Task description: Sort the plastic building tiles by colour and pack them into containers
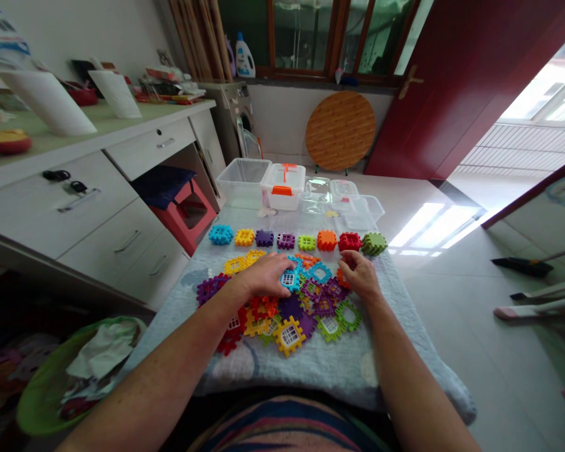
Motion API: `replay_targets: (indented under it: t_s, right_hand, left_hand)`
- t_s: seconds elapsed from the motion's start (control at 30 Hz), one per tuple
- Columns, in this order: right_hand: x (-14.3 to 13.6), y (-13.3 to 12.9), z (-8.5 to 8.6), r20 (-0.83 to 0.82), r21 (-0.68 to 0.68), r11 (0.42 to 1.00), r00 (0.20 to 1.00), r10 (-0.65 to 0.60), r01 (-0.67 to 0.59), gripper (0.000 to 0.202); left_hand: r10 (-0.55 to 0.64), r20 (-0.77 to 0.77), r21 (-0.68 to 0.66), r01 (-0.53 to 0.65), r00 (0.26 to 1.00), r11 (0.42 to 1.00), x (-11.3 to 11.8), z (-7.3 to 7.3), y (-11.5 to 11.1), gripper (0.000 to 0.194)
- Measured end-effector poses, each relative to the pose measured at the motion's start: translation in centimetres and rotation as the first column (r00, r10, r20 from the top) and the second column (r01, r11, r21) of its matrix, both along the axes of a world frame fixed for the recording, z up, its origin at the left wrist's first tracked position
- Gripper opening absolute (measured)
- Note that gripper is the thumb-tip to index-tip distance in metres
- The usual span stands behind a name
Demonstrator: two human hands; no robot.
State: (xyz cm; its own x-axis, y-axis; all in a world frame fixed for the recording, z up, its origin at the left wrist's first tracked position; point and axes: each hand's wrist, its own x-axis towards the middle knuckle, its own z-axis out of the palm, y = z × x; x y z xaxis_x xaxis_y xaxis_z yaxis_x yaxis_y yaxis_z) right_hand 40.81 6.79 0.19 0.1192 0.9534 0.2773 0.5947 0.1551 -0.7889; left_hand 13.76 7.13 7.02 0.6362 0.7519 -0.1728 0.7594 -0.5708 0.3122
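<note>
Left hand [270,276]: fingers bent over a light-blue toothed piece [288,280] with a white lattice, thumb along its near side, fingertips at its far side; it looked held. Right hand [361,275]: fingers curled, thumb and forefinger narrowly apart; could not tell whether anything was pinched. An orange piece [343,278] lay just beside that thumb, partly hidden by the hand.

Handling, my judgement: the light-blue piece should be light and stiff, thin moulded plastic, not very slippery given its notched rim. Best hold would be by opposite toothed edges; the lattice seemed the weaker part, so no pressing there. Neighbouring teeth might snag on lifting.

Around and below the left hand, a loose pile [324,306] of mixed colours overlapped on the middle of the tabletop [346,367], the light-blue piece on its far side. A yellow piece [289,336] with a white lattice lay on the pile's side toward the near edge.

Beyond the hands, a row of single-colour stacks ran across, from a blue stack [221,235] by the left edge to a dull-green stack [373,243] by the right. A red stack [349,241] stood just past the right fingers. Toward the far edge: an open clear bin [242,182] at the left corner, a lidded box [285,196] beside it.
</note>
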Motion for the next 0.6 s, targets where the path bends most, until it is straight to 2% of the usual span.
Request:
replay_targets:
  t_s: [0.23, 0.37, 0.47, 0.6]
  right_hand:
    - [0.0, 0.1, -0.3, -0.004, -0.026, 1.000, 1.000, -0.005, 0.005, 0.033]
    - [0.2, 0.2, -0.5, 0.004, -0.046, 0.999, 1.000, -0.010, 0.010, 0.036]
    - [0.4, 0.2, -0.8, 0.012, -0.048, 0.999, 1.000, -0.018, 0.019, 0.037]
    - [0.5, 0.3, -1.0, 0.027, -0.051, 0.998, 0.999, -0.028, 0.029, 0.037]
  left_hand:
    - [0.002, 0.069, 0.021, -0.003, 0.998, 1.000, 0.1, -0.5, 0.1, 0.053]
    - [0.003, 0.112, 0.085, -0.013, 0.994, 0.996, -0.5, 0.7, -0.3, 0.049]
    - [0.021, 0.179, 0.146, -0.047, 0.984, 0.988, -2.7, 2.5, -0.2, 0.048]
    - [0.157, 0.187, 0.221, -0.197, 0.970, 0.955, -8.9, 4.7, 2.2, 0.047]
